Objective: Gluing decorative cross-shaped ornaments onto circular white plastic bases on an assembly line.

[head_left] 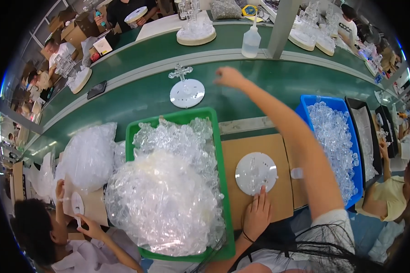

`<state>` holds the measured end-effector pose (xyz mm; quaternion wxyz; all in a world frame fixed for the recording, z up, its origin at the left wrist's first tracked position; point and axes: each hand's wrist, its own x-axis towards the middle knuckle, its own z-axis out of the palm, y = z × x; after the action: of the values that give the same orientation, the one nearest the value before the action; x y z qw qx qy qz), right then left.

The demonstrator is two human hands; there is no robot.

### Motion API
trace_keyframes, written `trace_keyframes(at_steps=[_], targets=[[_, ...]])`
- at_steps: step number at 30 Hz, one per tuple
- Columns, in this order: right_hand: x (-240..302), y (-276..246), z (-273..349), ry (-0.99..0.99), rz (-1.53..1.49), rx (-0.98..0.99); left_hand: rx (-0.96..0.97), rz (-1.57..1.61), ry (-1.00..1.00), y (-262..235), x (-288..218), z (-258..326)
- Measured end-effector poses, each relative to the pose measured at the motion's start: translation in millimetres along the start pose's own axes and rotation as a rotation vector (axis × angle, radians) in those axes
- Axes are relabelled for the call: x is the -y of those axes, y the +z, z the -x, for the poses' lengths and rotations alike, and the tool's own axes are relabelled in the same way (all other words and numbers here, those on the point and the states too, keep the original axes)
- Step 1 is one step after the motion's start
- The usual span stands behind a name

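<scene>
A round white disc (243,177) lies on a brown cardboard sheet (278,204) in front of me, with a clear piece along its middle. My left hand (258,213) rests with fingers stretched out, its fingertips touching the disc's near edge. My right hand (230,77) reaches far out over the green belt (141,86). Its fingers are bent and slightly blurred, and whether they hold anything is unclear. To its left on the belt stands another white disc (187,96), bearing a clear ornate cross (181,72).
A green crate (217,150) holds bagged clear parts on my left; a blue crate (355,159) of clear parts stands right. Beyond the belt are a squeeze bottle (251,42) and a metal post (283,27). A co-worker (41,227) sits at left; others work around.
</scene>
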<state>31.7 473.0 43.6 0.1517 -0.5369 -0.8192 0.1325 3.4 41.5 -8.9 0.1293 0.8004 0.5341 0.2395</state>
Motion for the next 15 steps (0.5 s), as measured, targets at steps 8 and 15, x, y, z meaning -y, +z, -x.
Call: trace_keyframes(at_steps=[8,15], targets=[[62,65,-40,0.403,-0.154,0.207,0.053,-0.126,-0.074,0,8,12],[32,67,-55,0.426,-0.248,0.292,0.062,-0.153,-0.069,3,7,9]])
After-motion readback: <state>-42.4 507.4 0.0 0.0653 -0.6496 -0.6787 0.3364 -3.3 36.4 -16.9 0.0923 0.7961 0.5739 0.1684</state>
